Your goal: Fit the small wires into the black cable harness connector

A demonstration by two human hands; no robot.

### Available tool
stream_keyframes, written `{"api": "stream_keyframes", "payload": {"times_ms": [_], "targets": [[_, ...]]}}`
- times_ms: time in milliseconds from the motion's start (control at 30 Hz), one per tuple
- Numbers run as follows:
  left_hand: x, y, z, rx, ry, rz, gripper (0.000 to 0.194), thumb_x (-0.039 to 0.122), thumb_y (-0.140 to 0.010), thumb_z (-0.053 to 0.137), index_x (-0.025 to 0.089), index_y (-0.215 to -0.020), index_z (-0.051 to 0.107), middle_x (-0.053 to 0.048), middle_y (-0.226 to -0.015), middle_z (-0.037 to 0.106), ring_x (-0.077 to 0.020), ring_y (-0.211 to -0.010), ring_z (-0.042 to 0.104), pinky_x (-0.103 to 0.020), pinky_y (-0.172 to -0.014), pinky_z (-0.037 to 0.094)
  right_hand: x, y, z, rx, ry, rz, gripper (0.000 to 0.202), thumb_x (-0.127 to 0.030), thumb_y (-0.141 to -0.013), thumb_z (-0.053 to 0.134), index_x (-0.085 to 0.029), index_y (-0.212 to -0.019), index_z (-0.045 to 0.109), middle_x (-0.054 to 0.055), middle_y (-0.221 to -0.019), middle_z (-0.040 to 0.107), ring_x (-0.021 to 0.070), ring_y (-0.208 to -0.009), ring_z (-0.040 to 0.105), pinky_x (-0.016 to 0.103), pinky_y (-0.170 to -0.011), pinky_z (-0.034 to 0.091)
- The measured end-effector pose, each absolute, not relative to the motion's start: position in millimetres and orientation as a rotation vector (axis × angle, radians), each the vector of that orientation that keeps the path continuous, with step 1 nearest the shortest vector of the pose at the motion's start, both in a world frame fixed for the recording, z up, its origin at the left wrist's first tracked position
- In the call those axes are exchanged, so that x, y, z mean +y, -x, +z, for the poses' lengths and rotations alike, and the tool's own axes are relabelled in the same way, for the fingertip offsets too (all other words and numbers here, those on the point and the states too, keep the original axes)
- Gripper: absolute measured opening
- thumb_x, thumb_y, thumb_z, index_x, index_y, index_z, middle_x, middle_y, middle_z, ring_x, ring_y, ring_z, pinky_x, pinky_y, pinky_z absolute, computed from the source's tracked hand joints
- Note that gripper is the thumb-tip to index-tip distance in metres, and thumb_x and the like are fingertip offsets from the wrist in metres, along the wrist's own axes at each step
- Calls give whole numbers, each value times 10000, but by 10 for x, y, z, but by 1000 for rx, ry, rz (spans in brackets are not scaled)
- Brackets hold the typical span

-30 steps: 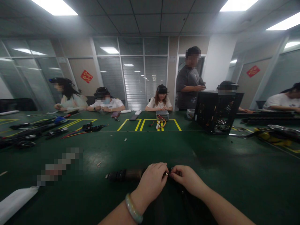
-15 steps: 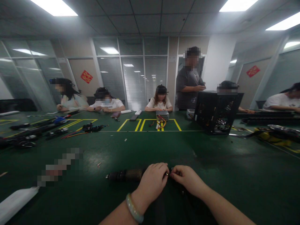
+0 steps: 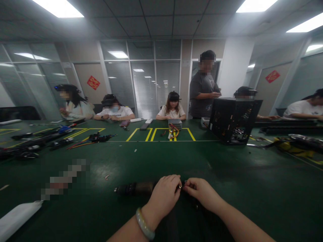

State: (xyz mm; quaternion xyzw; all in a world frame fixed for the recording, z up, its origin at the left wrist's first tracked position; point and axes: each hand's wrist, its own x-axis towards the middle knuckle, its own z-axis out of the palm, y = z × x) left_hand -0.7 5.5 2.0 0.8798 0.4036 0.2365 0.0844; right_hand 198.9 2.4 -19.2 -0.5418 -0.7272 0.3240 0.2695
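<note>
A long dark cylindrical thing (image 3: 141, 188) lies on the green table in front of me, its narrow metal tip pointing left. I cannot make out its exact kind. My left hand (image 3: 165, 191), with a pale bangle on the wrist, is curled over its right part and hides that end. A small shiny metal piece (image 3: 180, 187) shows at my left fingertips. Just to the right, my right hand (image 3: 198, 188) is closed in a pinch close to that piece; what its fingers hold is hidden. Dark shapes below the hands are too dim to name.
Ahead on the green table (image 3: 161, 158) stand a black computer case (image 3: 233, 121) and a power supply (image 3: 175, 124) with coloured cables. Black parts and cables (image 3: 93, 137) lie at left, a white packet (image 3: 20, 218) nearer. Several people sit across; one person (image 3: 205, 87) stands.
Hardly anything differs. Both hands stay in place over the dark cylindrical thing, and the small metal piece shows slightly more clearly between them.
</note>
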Motion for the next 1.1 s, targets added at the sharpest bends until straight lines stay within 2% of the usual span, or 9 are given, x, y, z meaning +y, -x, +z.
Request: {"api": "stream_keyframes", "payload": {"times_ms": [167, 333, 567, 733, 967, 1100], "targets": [[48, 8, 21, 1191, -2632, 721, 94, 158, -870, 553, 213, -937, 590, -32, -1147, 629, -210, -1074, 566, -380, -957, 421, 14, -1979, -165, -1967, 1462, 821, 165, -308, -873, 590, -189, -791, 670, -23, -723, 661, 140, -645, 572, 212, -565, 353], [47, 11, 30, 1201, -2614, 715, 172, 134, -840, 562, 223, -986, 577, -24, -1190, 612, -200, -1104, 555, -363, -975, 417, 10, -1973, -161, -1970, 1474, 815, 183, -317, -880, 582, -187, -785, 669, -16, -721, 661, 144, -645, 574, 212, -567, 355], [44, 18, 13, 1169, -2605, 756, 83, 157, -868, 533, 214, -903, 582, -26, -1161, 625, -196, -1108, 554, -367, -971, 421, 27, -1981, -201, -1964, 1443, 828, 161, -304, -877, 586, -190, -796, 667, -24, -710, 657, 139, -632, 574, 208, -560, 356], [54, 17, -6, 1198, -2609, 735, 166, 128, -826, 564, 217, -966, 578, -36, -1212, 603, -212, -1123, 546, -387, -985, 414, 22, -1976, -190, -1965, 1430, 817, 165, -294, -874, 589, -186, -775, 665, -28, -704, 649, 136, -643, 573, 203, -565, 351], [58, 21, -12, 1198, -2608, 738, 85, 178, -870, 559, 220, -941, 580, -24, -1189, 613, -208, -1122, 543, -388, -988, 410, 13, -1992, -195, -1970, 1434, 836, 162, -306, -881, 580, -193, -798, 662, -27, -720, 650, 133, -640, 569, 199, -561, 348], [57, 22, -7, 1182, -2614, 742, 165, 158, -842, 582, 227, -991, 573, -20, -1186, 613, -207, -1101, 553, -383, -979, 414, 24, -1984, -216, -1992, 1418, 801, 188, -323, -886, 578, -189, -781, 659, -27, -711, 644, 136, -645, 567, 207, -582, 353]]}}
